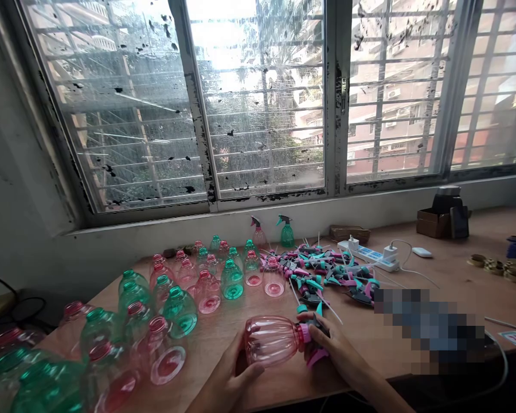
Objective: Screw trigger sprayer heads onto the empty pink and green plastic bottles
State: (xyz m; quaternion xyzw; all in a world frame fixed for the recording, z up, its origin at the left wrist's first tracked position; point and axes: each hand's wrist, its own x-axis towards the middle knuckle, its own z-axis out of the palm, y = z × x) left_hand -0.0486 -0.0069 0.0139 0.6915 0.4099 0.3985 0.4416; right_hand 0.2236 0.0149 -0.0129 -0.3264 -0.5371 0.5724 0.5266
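Pink, the ribbed spray bottle (270,341) was held sideways by the curled left grip (233,367), neck (300,338) toward three o'clock, where the trigger sprayer (305,332) was clasped by the right grip (339,346).

Two hands at lower centre of view, facing each other, apart. Left hand (236,364): cupped in holding pose, palm inward, thumb (253,373) extended toward right hand, other fingers largely hidden. Left forearm (210,397): rising obliquely rightward from lower edge. Right hand (334,343): slightly higher, fingers bent in grasp, directed leftward. Right forearm (380,385): slanting up and leftward from lower edge. Both forearms bare, converging.
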